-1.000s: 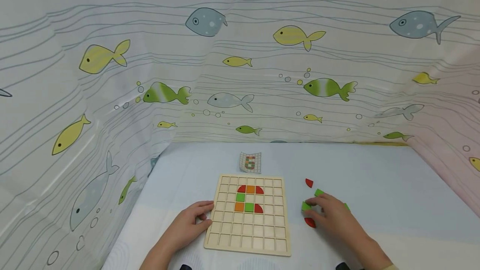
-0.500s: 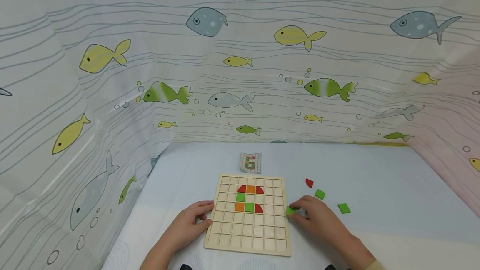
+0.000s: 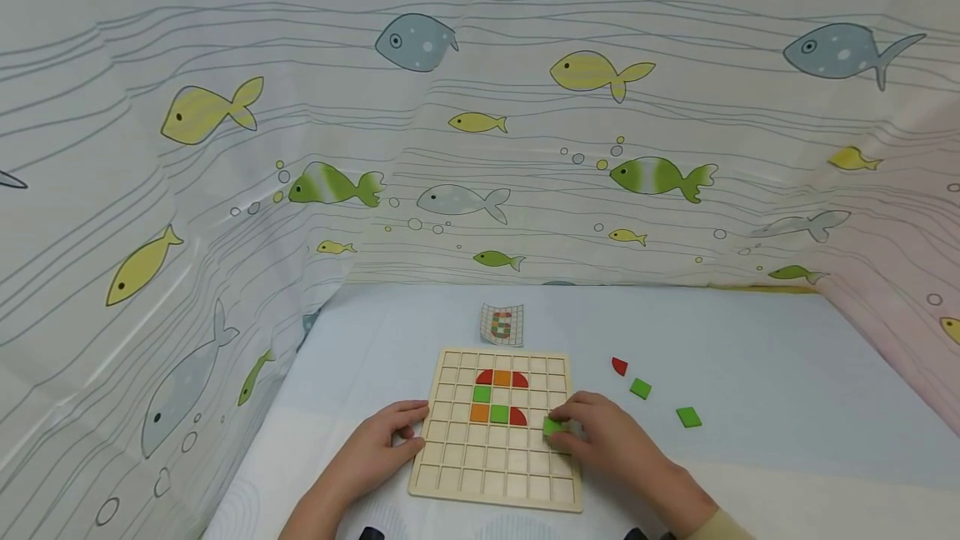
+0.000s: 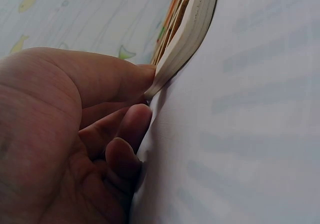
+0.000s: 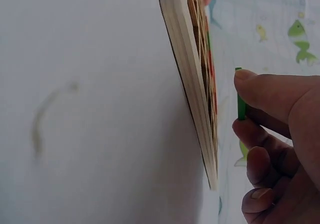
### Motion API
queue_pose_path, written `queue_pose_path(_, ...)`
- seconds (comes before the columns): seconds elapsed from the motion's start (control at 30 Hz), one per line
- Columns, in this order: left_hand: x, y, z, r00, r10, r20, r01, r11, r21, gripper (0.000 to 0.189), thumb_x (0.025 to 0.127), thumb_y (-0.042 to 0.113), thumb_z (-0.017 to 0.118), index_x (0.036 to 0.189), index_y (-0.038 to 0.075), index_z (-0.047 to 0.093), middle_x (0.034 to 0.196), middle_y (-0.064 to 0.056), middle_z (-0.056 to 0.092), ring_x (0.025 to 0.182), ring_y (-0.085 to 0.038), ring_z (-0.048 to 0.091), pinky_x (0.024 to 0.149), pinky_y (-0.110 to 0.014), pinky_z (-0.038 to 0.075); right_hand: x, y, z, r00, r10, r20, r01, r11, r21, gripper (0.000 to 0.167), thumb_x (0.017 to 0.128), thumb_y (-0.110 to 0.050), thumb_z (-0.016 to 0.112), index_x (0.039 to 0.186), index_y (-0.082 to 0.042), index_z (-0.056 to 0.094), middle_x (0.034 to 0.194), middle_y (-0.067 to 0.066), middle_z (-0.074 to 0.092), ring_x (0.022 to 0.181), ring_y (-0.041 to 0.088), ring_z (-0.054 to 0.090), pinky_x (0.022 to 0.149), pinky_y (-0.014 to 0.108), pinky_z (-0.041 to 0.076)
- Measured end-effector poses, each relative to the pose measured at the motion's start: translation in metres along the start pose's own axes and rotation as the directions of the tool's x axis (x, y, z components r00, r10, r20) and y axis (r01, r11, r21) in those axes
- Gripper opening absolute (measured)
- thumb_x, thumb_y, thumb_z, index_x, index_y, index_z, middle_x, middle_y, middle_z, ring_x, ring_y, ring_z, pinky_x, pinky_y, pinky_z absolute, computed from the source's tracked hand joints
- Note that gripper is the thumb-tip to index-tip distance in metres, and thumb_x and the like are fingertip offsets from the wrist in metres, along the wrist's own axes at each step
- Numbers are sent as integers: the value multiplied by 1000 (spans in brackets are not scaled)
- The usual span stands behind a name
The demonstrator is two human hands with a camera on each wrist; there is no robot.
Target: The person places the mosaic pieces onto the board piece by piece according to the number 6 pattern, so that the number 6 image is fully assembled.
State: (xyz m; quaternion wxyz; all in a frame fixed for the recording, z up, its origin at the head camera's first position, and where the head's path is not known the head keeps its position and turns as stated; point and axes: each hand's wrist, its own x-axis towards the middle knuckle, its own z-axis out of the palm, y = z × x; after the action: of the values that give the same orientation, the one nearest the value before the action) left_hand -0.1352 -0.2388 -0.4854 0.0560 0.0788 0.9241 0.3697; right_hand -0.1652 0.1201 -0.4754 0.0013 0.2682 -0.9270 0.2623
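Right hand [image 3: 606, 433], pinching a flat green square tile [image 3: 551, 426], has moved in over the gridded pale wooden board [image 3: 496, 458], so placing looks near, piece unseated; left hand [image 3: 381, 446], fingers relaxed, touches board's left edge.

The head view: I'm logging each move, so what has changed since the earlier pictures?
The right hand moved left, away from the loose pieces, to over the right side of the board, carrying a pinched green tile. A red piece that lay beside it no longer shows. The left hand at the board's left edge, the board, its set tiles and the card stayed put.
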Motion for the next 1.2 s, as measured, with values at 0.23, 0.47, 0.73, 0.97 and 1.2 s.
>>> queue_pose_path(0.23,0,1,0,1000,0,-4,0,1000,2,46,90,29,74,132,11,65,134,9,56,85,-5,53,72,-26,42,8,-11,1,998,-57,21,58,998,-22,24,85,-34,78,104,-20,77,99,-16,63,92,7,58,82,30,50)
queue_pose_path(0.47,0,1,0,1000,3,-5,-3,1000,9,46,90,29,74,131,11,65,134,10,56,85,-5,53,73,-26,42,14,-20,1,995,-93,36,95,995,-31,24,85,-30,79,104,-16,77,98,-12,64,95,10,58,84,33,50)
queue_pose_path(0.73,0,2,0,1000,4,-1,-4,1000,4,46,91,29,73,132,11,65,134,9,56,86,-5,53,74,-27,42,19,-24,8,991,-111,72,112,994,-8,23,87,-30,78,105,-15,77,95,-13,62,87,4,54,77,27,49)
queue_pose_path(0.97,-1,1,0,1000,12,-4,-12,1000,14,45,91,28,73,132,11,65,134,10,56,86,-4,53,75,-27,42,22,-27,13,989,-121,79,123,992,-20,22,86,-29,78,103,-15,78,95,-11,63,89,6,56,79,27,50)
queue_pose_path(1.2,-1,3,0,1000,-1,-11,1,1000,7,45,90,27,74,131,11,66,133,9,56,83,-6,52,71,-26,41,25,-28,16,988,-123,98,127,992,-27,24,86,-31,79,104,-16,78,96,-11,62,90,6,55,79,27,50)
